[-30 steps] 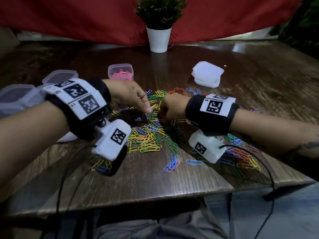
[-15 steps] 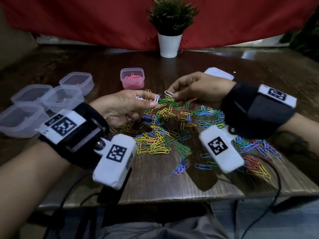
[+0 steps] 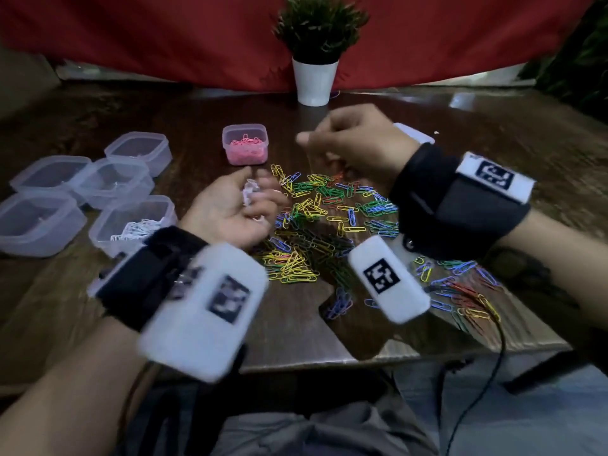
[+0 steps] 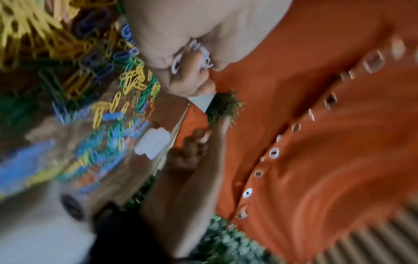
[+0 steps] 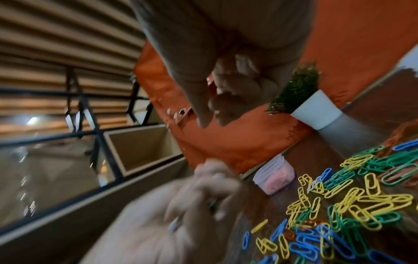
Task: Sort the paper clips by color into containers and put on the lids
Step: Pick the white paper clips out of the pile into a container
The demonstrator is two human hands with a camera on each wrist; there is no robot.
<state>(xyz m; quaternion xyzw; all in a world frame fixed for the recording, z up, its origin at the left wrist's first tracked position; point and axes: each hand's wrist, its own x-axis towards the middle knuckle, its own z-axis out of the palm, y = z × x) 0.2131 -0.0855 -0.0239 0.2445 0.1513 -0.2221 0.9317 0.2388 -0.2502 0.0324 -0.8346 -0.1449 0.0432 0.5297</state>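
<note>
Closest to the person, a big mixed pile of paper clips (image 3: 316,232) lies spread on the dark wooden table (image 3: 296,327). They are yellow, green, blue and red.

Just past the near edge of the pile, the left hand (image 3: 230,212) is turned palm up. Its fingers curl around a small bunch of white paper clips (image 3: 249,194). The left wrist view shows the white clips tucked under the bent fingers (image 4: 192,59).

To the left sit five clear tubs close together. The nearest one, the tub with white clips (image 3: 131,225), has some white clips in it. The other four clear tubs (image 3: 49,199) look almost bare.

A bit farther, the right hand (image 3: 355,143) hangs over the far side of the pile, off the table. Its fingers are curled in, with the thumb and first finger tips close. I cannot tell if it holds a clip.

Left of that hand stands the tub of pink clips (image 3: 245,144), with no lid. A white lid (image 3: 414,133) peeks out behind the right hand.

Farthest back is a potted plant (image 3: 316,51) in front of a red cloth (image 3: 164,37).
</note>
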